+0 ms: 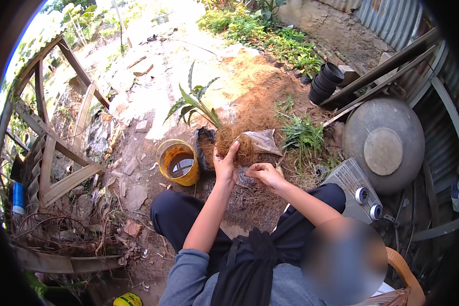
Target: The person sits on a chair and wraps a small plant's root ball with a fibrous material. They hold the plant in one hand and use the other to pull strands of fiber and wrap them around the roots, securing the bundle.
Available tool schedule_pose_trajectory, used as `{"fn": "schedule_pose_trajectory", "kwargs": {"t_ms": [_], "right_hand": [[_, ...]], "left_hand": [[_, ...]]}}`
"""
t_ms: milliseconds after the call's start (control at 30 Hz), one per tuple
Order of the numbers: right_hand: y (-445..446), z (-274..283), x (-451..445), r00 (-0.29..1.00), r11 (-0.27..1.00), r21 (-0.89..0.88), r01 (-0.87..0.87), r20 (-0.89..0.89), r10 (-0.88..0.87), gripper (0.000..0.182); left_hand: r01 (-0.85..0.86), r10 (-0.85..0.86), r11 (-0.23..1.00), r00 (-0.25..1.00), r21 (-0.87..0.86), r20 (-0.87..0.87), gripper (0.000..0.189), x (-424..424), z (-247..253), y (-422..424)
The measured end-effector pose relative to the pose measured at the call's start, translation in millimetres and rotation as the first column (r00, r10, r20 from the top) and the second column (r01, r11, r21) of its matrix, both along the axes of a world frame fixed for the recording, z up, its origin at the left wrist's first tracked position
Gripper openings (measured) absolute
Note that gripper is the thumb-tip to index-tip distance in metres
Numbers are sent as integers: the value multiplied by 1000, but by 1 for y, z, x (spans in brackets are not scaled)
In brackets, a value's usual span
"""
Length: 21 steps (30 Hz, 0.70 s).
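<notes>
My left hand (226,164) grips a ball of brown coconut fibre (235,142) wrapped round the base of a leafy green plant (199,103), whose leaves lean to the upper left. Just to the right is my right hand (266,174), its fingertips drawn together near the fibre ball; whether they pinch a strand cannot be made out. Behind the ball lie a black plastic bag (204,134) and a clear plastic bag (266,140). A yellow bucket (193,174) with dark water in it stands left of my left hand.
Loose coconut fibre (256,95) covers the ground ahead. Cut ferns (302,134) lie at the right, with stacked black pots (325,82) beyond. A large round grey vessel (384,145) and two tape rolls (362,195) on a crate are farther right. Wooden frames (57,134) stand left.
</notes>
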State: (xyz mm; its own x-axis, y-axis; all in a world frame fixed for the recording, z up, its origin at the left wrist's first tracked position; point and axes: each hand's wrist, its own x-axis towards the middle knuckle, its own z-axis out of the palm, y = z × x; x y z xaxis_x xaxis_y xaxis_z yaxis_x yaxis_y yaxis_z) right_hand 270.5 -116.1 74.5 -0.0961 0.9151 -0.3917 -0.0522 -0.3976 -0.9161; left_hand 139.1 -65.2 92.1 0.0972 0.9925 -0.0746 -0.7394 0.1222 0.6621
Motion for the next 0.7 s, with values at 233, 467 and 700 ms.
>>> {"fn": "schedule_pose_trajectory", "kwargs": {"t_ms": [233, 467, 700], "right_hand": [[-26, 51, -9, 950, 887, 435, -156, 311, 15, 7], [-22, 76, -1, 946, 852, 509, -124, 321, -54, 6], [-30, 83, 6, 907, 813, 544, -210, 419, -46, 7]], "left_hand": [[-148, 158, 985, 981, 90, -109, 52, 3, -19, 7], [82, -85, 996, 989, 27, 122, 39, -1, -8, 1], [105, -112, 992, 988, 70, 104, 44, 1, -10, 1]]}}
